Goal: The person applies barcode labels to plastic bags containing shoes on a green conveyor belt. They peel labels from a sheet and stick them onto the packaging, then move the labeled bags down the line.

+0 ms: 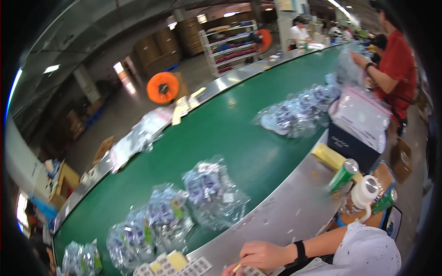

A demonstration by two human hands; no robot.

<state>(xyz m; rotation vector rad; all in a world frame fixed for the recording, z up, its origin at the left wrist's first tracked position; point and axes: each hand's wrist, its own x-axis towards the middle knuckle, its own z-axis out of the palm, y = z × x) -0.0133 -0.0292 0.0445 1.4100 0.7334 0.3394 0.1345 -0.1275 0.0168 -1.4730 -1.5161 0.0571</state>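
Observation:
At the lower edge my right hand (264, 254), with a black wristband, has its fingers curled together close to my left hand. Whatever is pinched in them is too small to make out. Only part of my left hand (229, 271) shows; its fingers close at the edge of a sheet of labels (253, 272), which lies partly under my right hand. Left of them are more label sheets (200, 267) and a yellow paper slip (177, 260). Clear plastic bags of light blue shoes (202, 186) sit on the green conveyor belt (221, 133) beyond.
A dark box (352, 147) with plastic bags on top stands at right, near a green can (343, 175) and a white-lidded bottle (366, 191). More bagged shoes (294, 110) lie up the belt. A person in red (398, 69) handles a bag there. Flat bags (138, 138) line the far edge.

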